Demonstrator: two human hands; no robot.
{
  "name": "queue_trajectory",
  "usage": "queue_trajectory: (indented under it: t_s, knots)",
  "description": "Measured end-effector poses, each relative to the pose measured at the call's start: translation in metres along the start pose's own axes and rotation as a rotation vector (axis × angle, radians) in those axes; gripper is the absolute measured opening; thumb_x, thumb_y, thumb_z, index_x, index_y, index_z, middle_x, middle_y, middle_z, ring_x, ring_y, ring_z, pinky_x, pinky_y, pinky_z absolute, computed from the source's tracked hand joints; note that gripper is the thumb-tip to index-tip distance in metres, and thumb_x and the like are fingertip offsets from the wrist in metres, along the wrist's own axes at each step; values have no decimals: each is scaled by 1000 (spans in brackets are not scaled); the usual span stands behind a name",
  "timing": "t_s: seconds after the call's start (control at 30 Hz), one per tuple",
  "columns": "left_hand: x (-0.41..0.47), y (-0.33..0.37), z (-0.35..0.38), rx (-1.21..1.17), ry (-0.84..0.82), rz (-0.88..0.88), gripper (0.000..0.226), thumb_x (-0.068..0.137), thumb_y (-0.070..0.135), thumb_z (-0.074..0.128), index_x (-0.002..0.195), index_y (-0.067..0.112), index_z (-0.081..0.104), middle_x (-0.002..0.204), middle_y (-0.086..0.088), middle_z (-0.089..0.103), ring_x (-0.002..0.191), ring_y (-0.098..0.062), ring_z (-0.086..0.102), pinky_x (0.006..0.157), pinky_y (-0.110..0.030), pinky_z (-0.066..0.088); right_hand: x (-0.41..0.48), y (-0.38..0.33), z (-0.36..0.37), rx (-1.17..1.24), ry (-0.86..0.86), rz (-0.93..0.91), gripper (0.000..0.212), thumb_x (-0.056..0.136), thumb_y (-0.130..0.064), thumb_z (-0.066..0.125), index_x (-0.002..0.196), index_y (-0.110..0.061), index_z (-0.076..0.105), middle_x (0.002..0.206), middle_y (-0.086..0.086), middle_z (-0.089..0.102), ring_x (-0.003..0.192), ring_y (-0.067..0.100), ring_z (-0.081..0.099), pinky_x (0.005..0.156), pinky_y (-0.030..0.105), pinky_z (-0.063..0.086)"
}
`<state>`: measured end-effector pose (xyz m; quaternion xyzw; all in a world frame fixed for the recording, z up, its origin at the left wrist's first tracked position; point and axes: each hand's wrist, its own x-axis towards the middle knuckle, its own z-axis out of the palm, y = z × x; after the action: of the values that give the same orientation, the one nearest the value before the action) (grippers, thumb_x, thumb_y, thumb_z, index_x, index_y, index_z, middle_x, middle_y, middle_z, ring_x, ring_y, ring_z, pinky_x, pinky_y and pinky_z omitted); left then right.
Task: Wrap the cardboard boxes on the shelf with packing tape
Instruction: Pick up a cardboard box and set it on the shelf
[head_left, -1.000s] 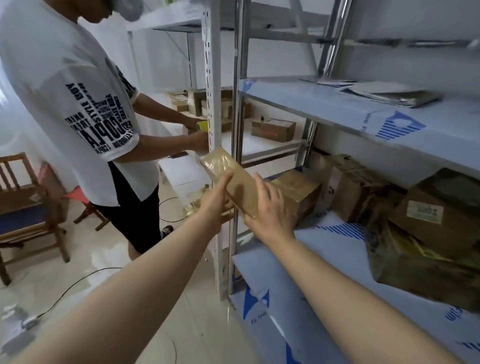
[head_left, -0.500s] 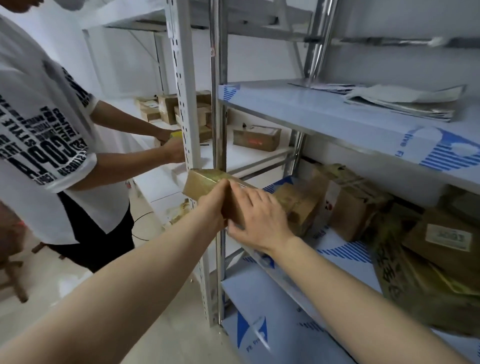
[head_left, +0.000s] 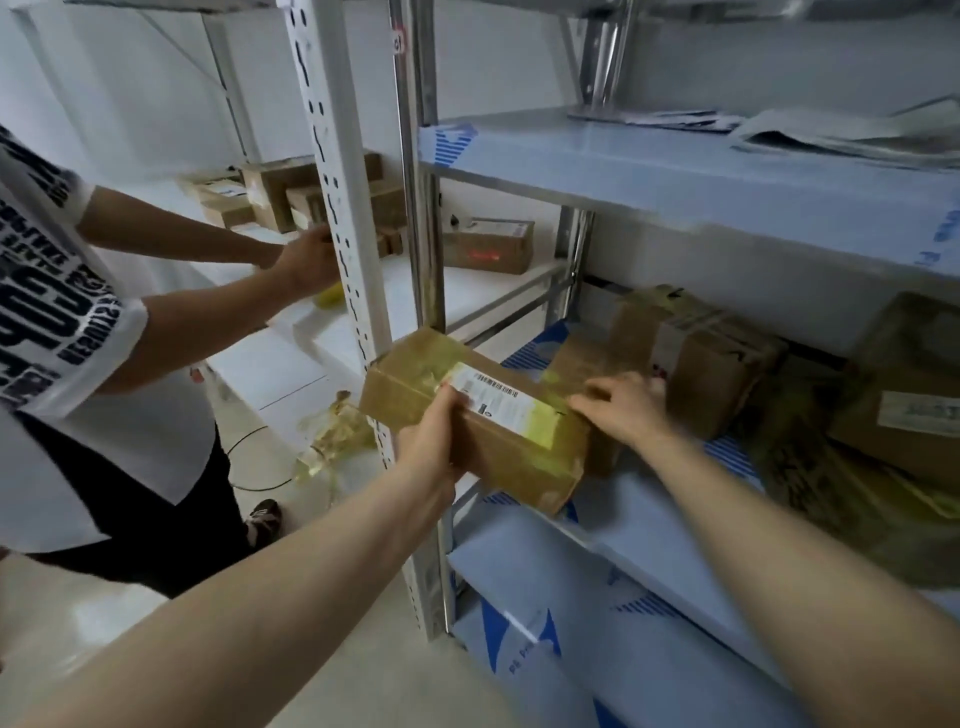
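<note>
The left hand (head_left: 434, 434) grips the box (head_left: 415, 387) along its near side, thumb on top. The right hand (head_left: 626, 410) touches its far end; blur hides any grip. The box juts past the front edge of the shelf (head_left: 649, 525). It looks stiff, probably light and tape-slick, so hold it by the edges.

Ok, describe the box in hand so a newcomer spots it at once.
Start at the white perforated upright post; just right of it runs the blue-filmed middle shelf. At that shelf's front edge the left hand grips a long brown cardboard box. Unlike its neighbours it is held, white barcode label and yellowish tape on top.
</note>
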<state>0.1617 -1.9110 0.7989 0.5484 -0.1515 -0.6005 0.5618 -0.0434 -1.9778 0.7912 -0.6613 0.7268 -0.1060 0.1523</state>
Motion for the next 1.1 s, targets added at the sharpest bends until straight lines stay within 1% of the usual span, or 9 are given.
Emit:
queue_trajectory:
  t_s: [0.1,0.2,0.4,0.5,0.6,0.7,0.83,0.97,1.1]
  knots:
    - [2,6,-17,32,-38,-3,19,80,14,68,89,9,52,91,-9,65,81,-22,63,70,-34,54,-6,-9,3,25,-10,11,60,82,-42,62,138,-27,47,144,12,35,133,31,27,105,29,23]
    - [10,12,-40,113,-66,12,22,79,14,68,97,8,56,92,-8,66,82,-20,62,68,-30,52,-6,-13,13,52,108,97,53,84,-30,67,135,-31,52,138,12,31,126,33,33,108,34,29]
    - [30,14,-71,202,-139,19,36,77,15,72,109,6,57,100,-9,68,90,-21,64,73,-32,53,8,-45,36,149,298,211,42,94,-19,55,136,-22,52,134,14,38,114,32,50,99,30,39]
    - [29,12,-74,223,-165,14,21,78,15,71,91,12,55,90,-5,66,82,-17,62,65,-29,49,15,-61,38,303,284,174,47,95,-9,48,141,-21,45,136,16,38,117,32,50,103,31,36]
    - [24,8,-72,202,-193,-9,25,77,14,71,96,11,55,92,-6,66,84,-18,63,66,-30,51,2,-63,40,457,219,98,54,93,0,44,142,-23,42,135,13,44,122,26,49,100,26,40]
    - [16,-3,-62,179,-227,-41,36,76,12,71,108,10,56,96,-8,68,87,-21,65,69,-34,54,-25,-47,40,542,190,122,42,95,-4,44,134,-15,53,125,12,59,111,24,56,84,27,43]
    - [2,-21,-36,148,-324,-105,58,63,21,76,117,11,59,101,-8,72,96,-25,68,81,-40,56,-68,-9,24,886,72,313,28,98,-18,51,122,-7,57,83,6,63,69,14,56,59,24,50]
    - [-25,-48,-1,109,-401,-148,44,75,19,67,117,8,60,103,-9,71,97,-25,66,78,-37,55,-114,49,-1,945,25,443,38,90,-45,58,109,-13,64,95,4,64,89,23,62,75,34,52]
    - [-62,-74,30,33,-460,-196,11,86,12,55,96,9,60,88,-7,68,87,-22,63,86,-38,51,-159,99,-11,1239,-158,471,36,81,-40,69,110,-18,62,105,10,67,94,27,66,71,38,55]
